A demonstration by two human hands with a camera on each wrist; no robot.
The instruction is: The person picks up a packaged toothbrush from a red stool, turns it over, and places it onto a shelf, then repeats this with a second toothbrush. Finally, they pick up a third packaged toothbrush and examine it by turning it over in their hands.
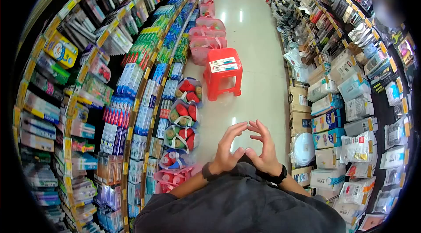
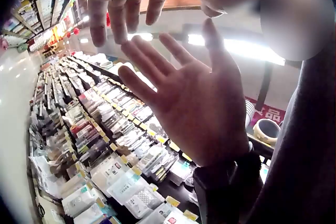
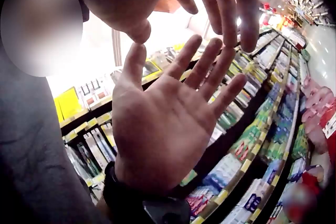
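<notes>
Head view: left hand (image 1: 225, 150) and right hand (image 1: 265, 149) face each other before the torso, fingers extended, slightly bent and gripping nothing, tips close together; red stool (image 1: 227, 85) bearing two flat packs (image 1: 223, 62) stands between eleven and twelve o'clock of them, pink bags (image 1: 200, 53) beyond it toward eleven. Left wrist view: right palm at centre, left fingers hanging from eleven o'clock, packaged goods (image 2: 126, 184) at seven. Right wrist view: left palm central, right fingers toward one, stool's edge at three.
</notes>
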